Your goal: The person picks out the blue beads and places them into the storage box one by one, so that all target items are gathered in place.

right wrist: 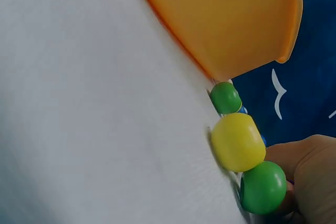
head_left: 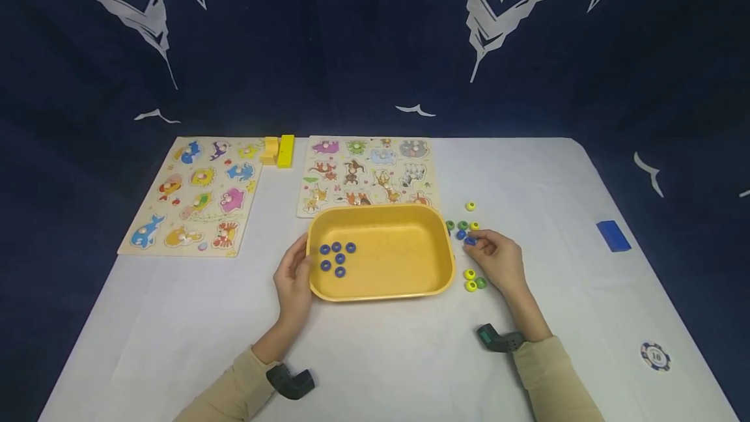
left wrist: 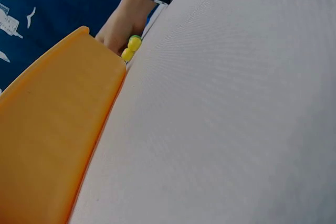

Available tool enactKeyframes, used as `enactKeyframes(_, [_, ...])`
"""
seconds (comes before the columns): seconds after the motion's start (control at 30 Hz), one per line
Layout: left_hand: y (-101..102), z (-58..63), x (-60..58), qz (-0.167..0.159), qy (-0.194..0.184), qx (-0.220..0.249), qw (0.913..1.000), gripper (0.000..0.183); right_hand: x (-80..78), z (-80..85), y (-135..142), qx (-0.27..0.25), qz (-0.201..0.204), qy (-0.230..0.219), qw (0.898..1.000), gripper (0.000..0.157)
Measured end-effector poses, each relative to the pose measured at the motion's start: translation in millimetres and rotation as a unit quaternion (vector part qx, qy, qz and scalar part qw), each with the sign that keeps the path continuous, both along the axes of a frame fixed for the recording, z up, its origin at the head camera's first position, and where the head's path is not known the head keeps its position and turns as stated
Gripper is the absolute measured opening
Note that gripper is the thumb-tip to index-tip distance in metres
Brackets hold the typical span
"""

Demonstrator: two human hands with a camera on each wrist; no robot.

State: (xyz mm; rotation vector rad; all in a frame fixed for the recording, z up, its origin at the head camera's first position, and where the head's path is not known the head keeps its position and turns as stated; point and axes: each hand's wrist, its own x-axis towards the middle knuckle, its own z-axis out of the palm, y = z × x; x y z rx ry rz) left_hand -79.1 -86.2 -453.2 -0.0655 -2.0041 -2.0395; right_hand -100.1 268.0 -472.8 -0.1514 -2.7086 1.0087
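Blue bead (head_left: 471, 241), head view: my right hand (head_left: 499, 258) pinches it, between the tray (head_left: 404, 253) and the table's (head_left: 545, 213) right edge; my left hand (head_left: 294, 281) grips the tray. Left wrist: yellow beads (left wrist: 134, 43) crowd close, so I'd lift straight up. Right wrist: green bead (right wrist: 263, 187) partly hides the pinch.

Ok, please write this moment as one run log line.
left hand: touches yellow tray; right hand: pinches blue bead; in tray: six dark blue beads; beside: green beads, yellow beads

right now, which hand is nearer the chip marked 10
Right. The right hand, pinching a blue bead, is left of the chip and farther up the table; the left hand is much farther off, at the left side of the yellow tray.
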Motion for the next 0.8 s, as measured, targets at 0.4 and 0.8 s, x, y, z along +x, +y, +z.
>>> enactKeyframes(0.4, [-6,-22.4,-9.3,-0.002,0.007,0.008,0.9999,0.04,-8.2,55.9,-40,-0.075,0.104,0.109,0.986,0.023])
enactKeyframes(0.8, [-4,-24.4,-7.4,0.008,0.002,0.012,0.9999,0.039,-30.7,67.3,-143,0.018,0.313,-0.042,0.949,0.016])
